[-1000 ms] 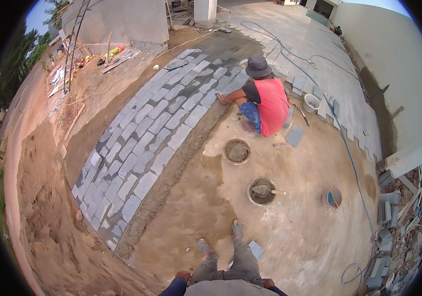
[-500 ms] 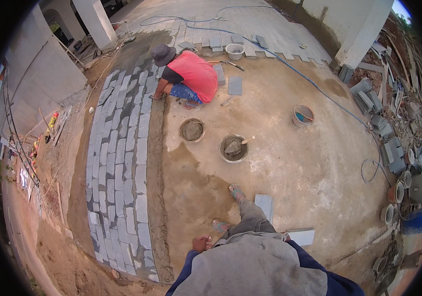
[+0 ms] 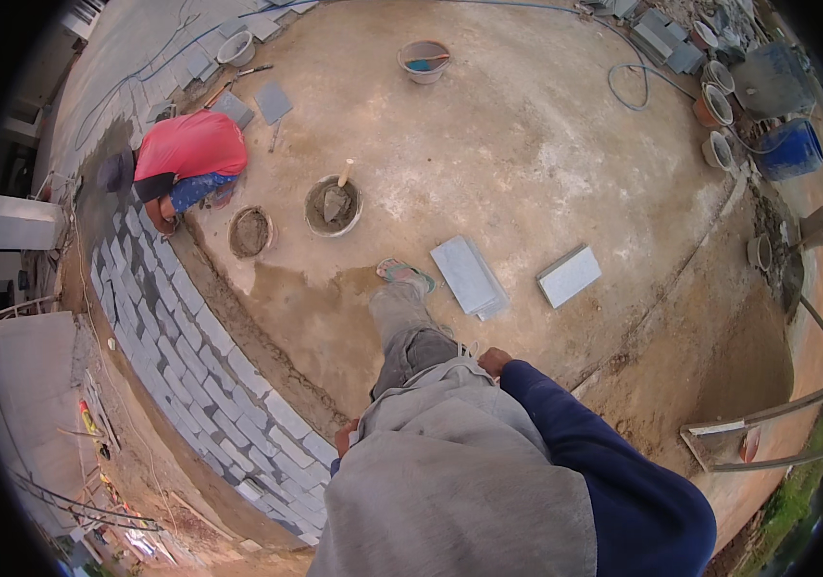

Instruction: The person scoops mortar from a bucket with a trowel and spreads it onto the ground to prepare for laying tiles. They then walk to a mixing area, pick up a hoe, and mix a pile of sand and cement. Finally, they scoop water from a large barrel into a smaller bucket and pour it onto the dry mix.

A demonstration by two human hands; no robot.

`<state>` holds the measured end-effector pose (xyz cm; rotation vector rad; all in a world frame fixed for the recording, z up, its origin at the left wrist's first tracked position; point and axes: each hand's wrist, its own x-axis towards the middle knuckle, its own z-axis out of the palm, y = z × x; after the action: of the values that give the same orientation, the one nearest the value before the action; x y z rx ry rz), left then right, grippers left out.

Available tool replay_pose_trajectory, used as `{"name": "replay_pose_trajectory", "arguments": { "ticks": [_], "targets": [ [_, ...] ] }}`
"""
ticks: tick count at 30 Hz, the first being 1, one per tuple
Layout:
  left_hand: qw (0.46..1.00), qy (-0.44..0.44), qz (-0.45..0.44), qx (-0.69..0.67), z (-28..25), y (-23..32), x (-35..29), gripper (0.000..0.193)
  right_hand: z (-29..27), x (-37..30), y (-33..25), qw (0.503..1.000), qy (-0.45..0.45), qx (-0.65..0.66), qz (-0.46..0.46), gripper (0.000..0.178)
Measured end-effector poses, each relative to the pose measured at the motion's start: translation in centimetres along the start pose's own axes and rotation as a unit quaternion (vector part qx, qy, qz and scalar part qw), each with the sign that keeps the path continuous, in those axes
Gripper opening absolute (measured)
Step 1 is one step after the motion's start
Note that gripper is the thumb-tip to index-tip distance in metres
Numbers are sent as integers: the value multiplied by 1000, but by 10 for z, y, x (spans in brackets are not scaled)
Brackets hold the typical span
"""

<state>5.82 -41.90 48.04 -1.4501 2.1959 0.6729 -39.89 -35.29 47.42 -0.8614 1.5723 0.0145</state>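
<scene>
My right hand (image 3: 494,363) hangs low at my side, level with the hem of my grey shirt (image 3: 450,462); it looks loosely curled, but its fingers are hidden, so I cannot tell whether they pinch anything. My left hand (image 3: 346,438) is mostly behind the shirt, and I cannot tell its state either.

The nearest loose things to my right hand are two lots of grey slabs. The first pile (image 3: 467,275) lies flat at about 11 to 12 o'clock from it, just beside my sandalled foot (image 3: 404,274); the second pile (image 3: 568,276) sits near, at about 1 o'clock. Both are probably laid there to be within easy reach. Neither is touched by a hand.

My left hand is nearest the stone paving (image 3: 190,361), which runs from 8 to 10 o'clock with a band of mortar (image 3: 238,322) along its edge.

Farther out, at 11 o'clock, a bucket (image 3: 335,233) holds mortar and a trowel (image 3: 337,200), its handle up at the rim, likely to keep the grip clean. At 10 o'clock a co-worker (image 3: 195,149) crouches by the paving.
</scene>
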Motion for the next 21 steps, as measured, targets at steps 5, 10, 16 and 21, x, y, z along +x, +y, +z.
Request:
{"name": "replay_pose_trajectory", "arguments": {
  "ticks": [5, 10, 16, 21],
  "targets": [
    [996, 40, 64, 40, -17, 2, 3, 20, 44, -1, 32, 988, 2, -143, -54, 27],
    [844, 20, -220, -489, -80, 30, -8, 31, 19, -2, -16, 997, 2, -82, -1, 24],
    [811, 91, -126, -564, -57, 44, 26, 20, -73, 25, -6, 944, 14, -319, -89, 29],
    [825, 19, -168, -539, -16, 61, 28, 23, -130, 33, -37, 954, 149, -260, -22, 25]
  ]
}}
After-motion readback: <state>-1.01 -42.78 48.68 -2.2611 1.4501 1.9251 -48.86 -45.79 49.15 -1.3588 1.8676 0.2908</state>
